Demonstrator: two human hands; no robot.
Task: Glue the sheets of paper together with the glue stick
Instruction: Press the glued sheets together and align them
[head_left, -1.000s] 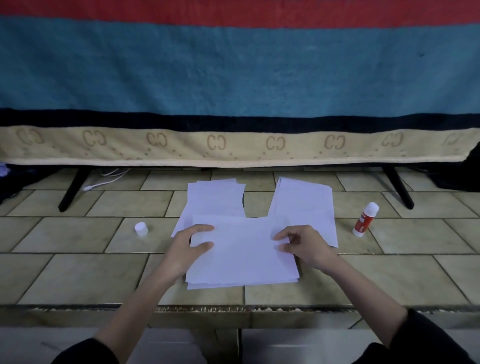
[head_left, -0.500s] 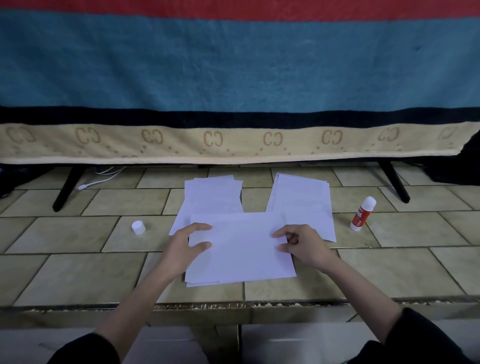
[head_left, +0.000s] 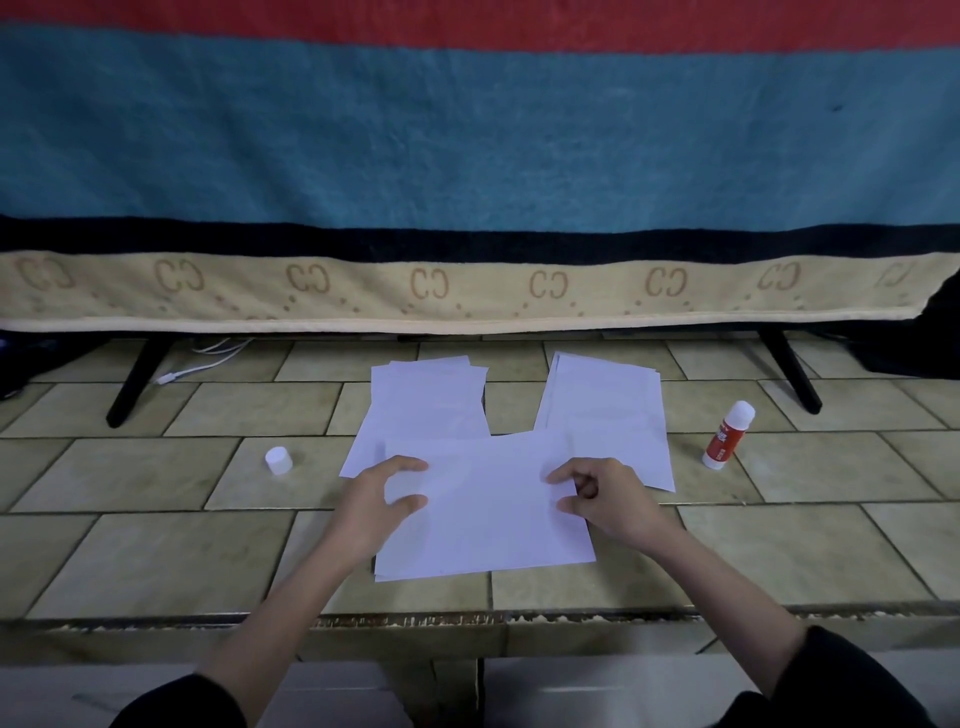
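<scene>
Two hands, left hand (head_left: 375, 501) and right hand (head_left: 605, 499), fingers loosely curled, pressing front sheets (head_left: 485, 512) flat, likely bonding them; glue stick (head_left: 727, 435) well right, cap (head_left: 278, 460) left.

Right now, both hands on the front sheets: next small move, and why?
Probably the right hand lets go and reaches right for the glue stick. It stands uncapped beside the right stack, its cap far left, and the front sheets look squared, with the left hand steadying them.
</scene>
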